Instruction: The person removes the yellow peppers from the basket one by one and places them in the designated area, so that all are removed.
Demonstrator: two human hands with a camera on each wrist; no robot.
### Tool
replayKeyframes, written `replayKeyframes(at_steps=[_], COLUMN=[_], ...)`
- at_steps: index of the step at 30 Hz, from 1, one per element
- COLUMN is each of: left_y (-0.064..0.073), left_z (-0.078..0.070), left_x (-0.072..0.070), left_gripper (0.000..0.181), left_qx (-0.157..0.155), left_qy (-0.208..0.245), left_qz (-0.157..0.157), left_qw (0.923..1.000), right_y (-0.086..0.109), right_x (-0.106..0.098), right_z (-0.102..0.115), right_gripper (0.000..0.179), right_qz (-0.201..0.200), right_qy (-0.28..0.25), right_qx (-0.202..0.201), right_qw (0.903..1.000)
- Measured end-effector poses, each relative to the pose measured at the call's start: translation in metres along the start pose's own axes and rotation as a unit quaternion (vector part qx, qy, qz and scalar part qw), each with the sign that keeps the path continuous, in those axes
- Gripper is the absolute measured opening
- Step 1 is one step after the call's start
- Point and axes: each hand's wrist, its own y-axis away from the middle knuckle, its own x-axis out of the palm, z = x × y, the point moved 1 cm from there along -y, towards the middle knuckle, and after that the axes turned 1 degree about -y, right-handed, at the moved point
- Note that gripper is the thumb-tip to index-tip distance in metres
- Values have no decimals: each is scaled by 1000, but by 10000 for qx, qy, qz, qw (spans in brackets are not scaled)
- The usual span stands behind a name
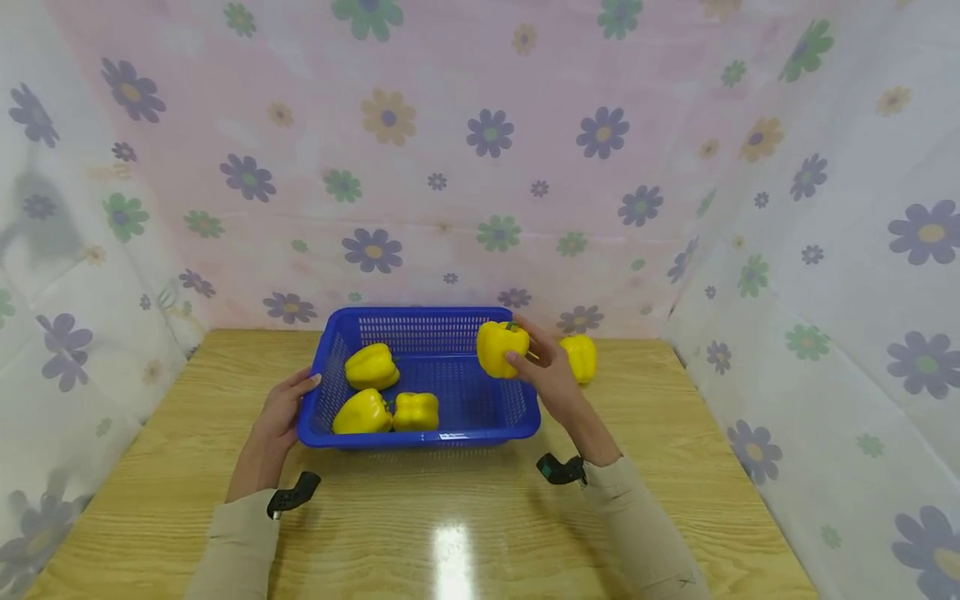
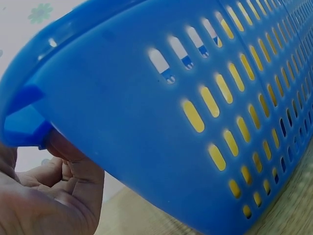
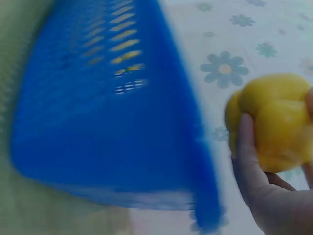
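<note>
A blue plastic basket (image 1: 465, 435) with slotted walls stands on the table, and three yellow bell peppers (image 1: 362, 412) lie in its left part. My left hand (image 1: 282, 408) grips the basket's left rim; in the left wrist view its fingers (image 2: 80, 183) curl up under the rim. My right hand (image 1: 551, 377) holds another yellow bell pepper (image 1: 501, 348), its green stem up, over the right end of the basket. In the right wrist view the fingers wrap around this pepper (image 3: 276, 122), beside the basket's rim.
One more yellow bell pepper (image 1: 581, 358) sits on the wooden table (image 1: 420, 533) to the right of the basket, partly behind my right hand. Flower-printed cloth (image 1: 450, 167) hangs along the back and both sides of the table.
</note>
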Motion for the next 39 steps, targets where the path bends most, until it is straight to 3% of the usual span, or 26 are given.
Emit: replayKeyframes(at_steps=[4,10,17,25,29,35,39], left_y=[0,0,0,0,0,-2,-2], left_z=[-1,1,1,0,0,0,0], left_x=[-1,-2,-2,-1,-2,-2,-2], left_gripper=[71,73,74,73,73,73,73], left_qx=[20,-2,21,52,57,59,34], left_qy=[41,51,70,80,131,190,212], left_qz=[-3,26,72,122,127,114,106], left_qw=[10000,10000,9999,9999,9998,9997,9997], right_y=[14,33,49,67,76,88,95], right_x=[-3,-11,-25,-43,-54,-73,-86], right_z=[-10,-24,-37,-47,-51,-60,-65], right_gripper=[66,69,70,63,61,57,60], right_qz=[-407,-692,-603,-603,-418,-127,-232], right_qy=[-299,-835,-1117,-1171,-1343,-1063,-636], right_qx=[11,-74,-472,-391,-322,-142,137], right_qw=[9987,9941,9908,9905,9895,9942,9976])
